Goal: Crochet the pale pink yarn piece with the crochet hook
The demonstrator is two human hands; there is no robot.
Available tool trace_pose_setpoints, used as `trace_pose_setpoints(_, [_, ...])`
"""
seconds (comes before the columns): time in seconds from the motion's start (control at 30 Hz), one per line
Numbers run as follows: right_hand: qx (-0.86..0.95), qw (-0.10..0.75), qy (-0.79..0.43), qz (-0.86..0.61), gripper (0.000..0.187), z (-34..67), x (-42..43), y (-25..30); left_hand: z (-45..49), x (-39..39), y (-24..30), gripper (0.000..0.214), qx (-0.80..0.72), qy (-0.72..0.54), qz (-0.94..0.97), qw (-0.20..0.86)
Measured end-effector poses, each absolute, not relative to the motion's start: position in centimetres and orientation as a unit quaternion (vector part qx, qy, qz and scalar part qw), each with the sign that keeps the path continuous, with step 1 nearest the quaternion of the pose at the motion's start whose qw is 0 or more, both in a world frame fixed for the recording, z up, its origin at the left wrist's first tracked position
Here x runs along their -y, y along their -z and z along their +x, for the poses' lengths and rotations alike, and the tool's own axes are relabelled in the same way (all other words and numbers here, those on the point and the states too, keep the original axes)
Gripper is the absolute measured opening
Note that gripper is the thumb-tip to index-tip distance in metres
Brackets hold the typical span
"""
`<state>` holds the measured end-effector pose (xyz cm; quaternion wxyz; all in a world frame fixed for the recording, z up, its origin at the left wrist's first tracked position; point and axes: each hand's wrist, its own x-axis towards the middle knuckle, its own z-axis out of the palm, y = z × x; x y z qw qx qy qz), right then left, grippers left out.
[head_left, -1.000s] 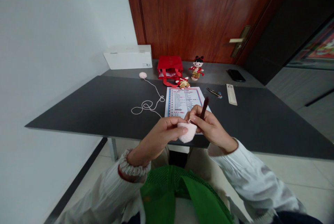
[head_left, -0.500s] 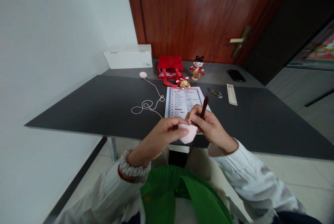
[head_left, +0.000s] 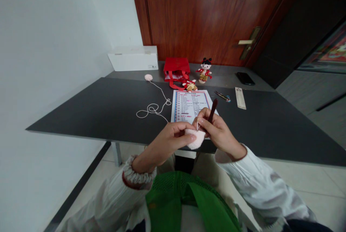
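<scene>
Between my hands is a pale pink crocheted piece (head_left: 196, 142), cup-shaped, just over the table's front edge. My left hand (head_left: 169, 140) pinches its left side between thumb and fingers. My right hand (head_left: 216, 129) grips a crochet hook (head_left: 213, 109) by its dark red handle, which points up and away. The hook's tip is at the rim of the piece, too small to make out clearly. A strand of pink yarn (head_left: 153, 109) lies in loops on the table and leads from a small yarn ball (head_left: 148, 77) toward my left hand.
A printed pattern sheet (head_left: 186, 106) lies beyond my hands. Farther back are a red gift bag (head_left: 177, 68), two crocheted dolls, one standing (head_left: 204, 70) and one lying (head_left: 190, 85), and a white box (head_left: 133, 59). Scissors (head_left: 222, 96), a pale packet (head_left: 240, 98) and a phone (head_left: 245, 78) lie right.
Very little differs. The hook's handle has tilted slightly to the right in my right hand, and the crocheted piece sits a touch farther right. My left hand keeps its hold.
</scene>
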<state>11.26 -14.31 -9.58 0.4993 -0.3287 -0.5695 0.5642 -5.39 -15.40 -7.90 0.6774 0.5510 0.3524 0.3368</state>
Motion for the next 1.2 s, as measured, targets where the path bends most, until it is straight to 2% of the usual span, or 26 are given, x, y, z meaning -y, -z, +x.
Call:
trace_pose_setpoints(0.87, [0.554, 0.530, -0.549, -0.334, 0.027, 11.0, 13.8, 9.5, -5.4, 15.4, 7.8, 0.015, -0.354, -0.341, 0.548, 0.677])
trace_pose_setpoints(1.1, [0.616, 0.531, -0.456, -0.362, 0.021, 11.5, 13.1, 9.9, -5.5, 15.2, 7.0, 0.012, -0.371, -0.328, 0.614, 0.615])
trace_pose_setpoints(1.2, [0.611, 0.565, -0.402, -0.382, 0.017, 11.6, 12.7, 10.2, -5.6, 15.1, 7.0, 0.012, -0.383, -0.330, 0.629, 0.591])
